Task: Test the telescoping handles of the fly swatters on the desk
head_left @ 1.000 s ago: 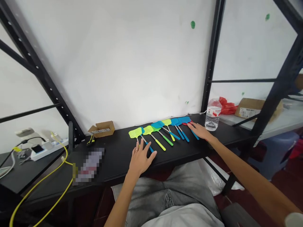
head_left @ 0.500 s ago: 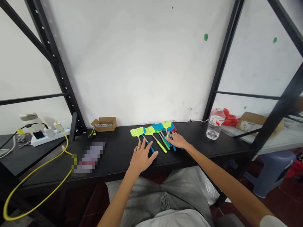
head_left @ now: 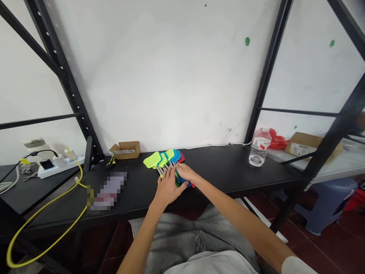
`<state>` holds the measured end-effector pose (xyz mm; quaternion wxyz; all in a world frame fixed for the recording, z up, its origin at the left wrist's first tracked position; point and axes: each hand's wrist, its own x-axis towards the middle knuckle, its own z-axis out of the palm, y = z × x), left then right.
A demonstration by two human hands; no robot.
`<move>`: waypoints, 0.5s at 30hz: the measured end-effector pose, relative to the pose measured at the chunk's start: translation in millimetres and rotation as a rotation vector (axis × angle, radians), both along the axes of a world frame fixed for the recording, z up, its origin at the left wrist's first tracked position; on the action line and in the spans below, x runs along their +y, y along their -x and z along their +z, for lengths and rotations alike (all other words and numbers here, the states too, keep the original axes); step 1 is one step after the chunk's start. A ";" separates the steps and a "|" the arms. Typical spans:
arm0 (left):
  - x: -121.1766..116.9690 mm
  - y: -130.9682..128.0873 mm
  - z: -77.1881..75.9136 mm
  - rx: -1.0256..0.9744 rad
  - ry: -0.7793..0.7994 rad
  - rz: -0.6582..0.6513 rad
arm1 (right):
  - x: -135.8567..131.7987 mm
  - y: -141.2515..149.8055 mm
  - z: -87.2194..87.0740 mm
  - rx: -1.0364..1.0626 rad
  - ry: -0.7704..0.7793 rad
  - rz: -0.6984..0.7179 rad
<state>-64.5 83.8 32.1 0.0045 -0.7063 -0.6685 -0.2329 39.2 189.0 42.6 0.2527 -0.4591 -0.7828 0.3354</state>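
Several fly swatters lie bunched on the black table, their heads overlapping in a fan toward the wall. There are a yellow-green head, a blue head and a red head. My left hand rests over the handles from the left, fingers stretched out and thumb apart, a ring on one finger. My right hand touches the handles from the right, close against my left hand. Its fingertips are largely hidden among the handles and my left fingers. Blue, green and red handle ends show below both hands.
A water bottle stands at the table's right end, near a red plastic bag. Left are a small open cardboard box, a yellow-black tool, a blurred flat item, a yellow cable and a power strip.
My right hand has moved left, up against my left hand. The fly swatters have shifted left and are bunched more tightly, with their handles under both hands.
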 end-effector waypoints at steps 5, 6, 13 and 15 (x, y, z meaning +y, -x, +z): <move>4.3 22.6 1.1 0.035 -0.020 0.061 | -7.6 27.8 -1.5 0.302 0.146 -0.018; 4.6 28.6 2.2 0.049 -0.014 0.053 | -9.0 32.6 -2.1 0.358 0.171 -0.024; 5.0 64.6 12.2 0.140 0.069 0.046 | -14.7 60.5 -4.5 0.660 0.289 -0.116; 4.9 66.7 13.4 0.140 0.083 0.059 | -14.2 63.8 -4.2 0.691 0.322 -0.136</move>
